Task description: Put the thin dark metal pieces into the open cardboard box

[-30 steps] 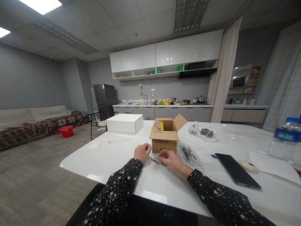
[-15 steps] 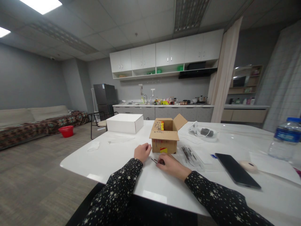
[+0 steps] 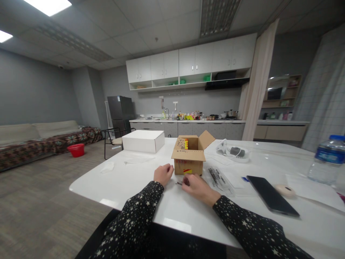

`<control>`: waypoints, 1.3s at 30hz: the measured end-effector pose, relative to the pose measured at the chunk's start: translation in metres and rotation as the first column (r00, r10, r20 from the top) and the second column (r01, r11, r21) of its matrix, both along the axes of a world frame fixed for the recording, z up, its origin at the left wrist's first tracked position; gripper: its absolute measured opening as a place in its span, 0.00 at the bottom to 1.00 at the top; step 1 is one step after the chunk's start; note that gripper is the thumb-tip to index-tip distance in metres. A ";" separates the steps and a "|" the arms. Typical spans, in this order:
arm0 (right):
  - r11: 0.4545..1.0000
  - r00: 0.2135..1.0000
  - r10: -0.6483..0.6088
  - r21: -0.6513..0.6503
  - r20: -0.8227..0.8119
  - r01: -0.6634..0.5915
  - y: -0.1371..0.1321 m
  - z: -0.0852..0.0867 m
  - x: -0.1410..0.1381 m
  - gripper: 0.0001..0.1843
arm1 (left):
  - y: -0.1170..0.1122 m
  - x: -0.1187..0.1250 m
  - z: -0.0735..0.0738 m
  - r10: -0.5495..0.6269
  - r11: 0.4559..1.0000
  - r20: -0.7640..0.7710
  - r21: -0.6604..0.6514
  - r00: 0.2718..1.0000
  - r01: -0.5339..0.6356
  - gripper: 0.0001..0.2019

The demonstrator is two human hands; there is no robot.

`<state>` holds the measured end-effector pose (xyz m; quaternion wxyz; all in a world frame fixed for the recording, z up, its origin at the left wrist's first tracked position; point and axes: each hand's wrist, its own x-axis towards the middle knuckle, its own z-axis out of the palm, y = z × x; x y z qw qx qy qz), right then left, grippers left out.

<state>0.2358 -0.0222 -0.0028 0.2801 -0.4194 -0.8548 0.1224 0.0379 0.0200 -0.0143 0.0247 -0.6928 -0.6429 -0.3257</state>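
My left hand (image 3: 163, 174) rests curled on the white table (image 3: 134, 180), just left of the front of an open cardboard box (image 3: 188, 167). Its fingers are closed, and whatever they may hold is hidden. Between the fingertips of my right hand (image 3: 198, 186) is a thin dark metal piece (image 3: 179, 183), one end poking out to the left, too small to name exactly. That hand is low over the table in front of the box. Close by on its right lies a clear plastic case (image 3: 228, 187) with several slim dark metal pieces (image 3: 215, 177).
A white box (image 3: 142, 141) stands at the back left, near crumpled clear plastic (image 3: 107, 167). Behind the case is a white corded device (image 3: 237, 151). Further right lie a black phone (image 3: 272, 196), a beige rounded object (image 3: 284, 190) and a large water bottle (image 3: 327, 160).
My right hand has shifted slightly right and up toward the cardboard box, with the thin metal piece still in its fingertips. The left hand has stayed in place.
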 end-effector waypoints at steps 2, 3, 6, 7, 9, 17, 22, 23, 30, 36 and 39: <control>1.000 0.999 -0.006 -0.001 -0.044 0.006 0.001 0.000 0.001 0.02 | -0.001 0.000 0.001 0.002 1.000 -0.002 -0.003 1.000 -0.002 0.20; 1.000 0.998 -0.004 -0.002 -0.065 0.004 0.001 0.000 0.002 0.03 | -0.001 0.000 0.001 0.004 1.000 -0.003 -0.005 1.000 -0.004 0.20; 1.000 0.994 0.002 0.006 -0.107 -0.001 0.002 0.000 0.002 0.06 | -0.002 0.000 0.002 0.007 1.000 -0.007 -0.012 1.000 -0.007 0.20; 1.000 0.993 -0.001 0.014 -0.117 0.003 0.002 0.000 0.002 0.06 | -0.002 0.000 0.003 0.007 1.000 -0.009 -0.013 1.000 -0.008 0.20; 1.000 0.990 -0.008 0.022 -0.140 0.012 0.001 0.001 0.001 0.06 | -0.002 0.001 0.003 0.009 1.000 -0.011 -0.015 1.000 -0.009 0.20; 0.998 0.974 0.007 0.056 -0.226 0.006 -0.001 0.004 -0.002 0.05 | 0.000 0.000 0.001 0.010 1.000 -0.015 -0.009 1.000 -0.010 0.20; 0.994 0.972 0.046 0.103 -0.230 -0.023 0.000 0.005 -0.001 0.06 | 0.000 0.000 0.001 0.007 1.000 -0.013 -0.004 1.000 -0.007 0.20; 0.994 0.974 0.052 0.104 -0.222 -0.030 0.000 0.005 -0.001 0.06 | 0.000 0.000 0.001 0.006 1.000 -0.012 -0.005 1.000 -0.006 0.20; 0.995 0.982 0.085 0.069 -0.171 -0.074 -0.003 0.002 -0.002 0.07 | 0.000 0.000 0.001 0.001 1.000 -0.015 -0.009 1.000 -0.001 0.20; 0.996 0.981 0.065 0.070 -0.182 -0.053 -0.003 0.006 0.000 0.09 | -0.002 0.000 0.002 0.007 1.000 -0.015 -0.018 1.000 -0.008 0.20; 0.997 0.982 0.078 0.043 -0.172 -0.071 -0.003 0.006 0.000 0.09 | -0.001 0.000 0.002 0.005 1.000 -0.015 -0.017 1.000 -0.005 0.20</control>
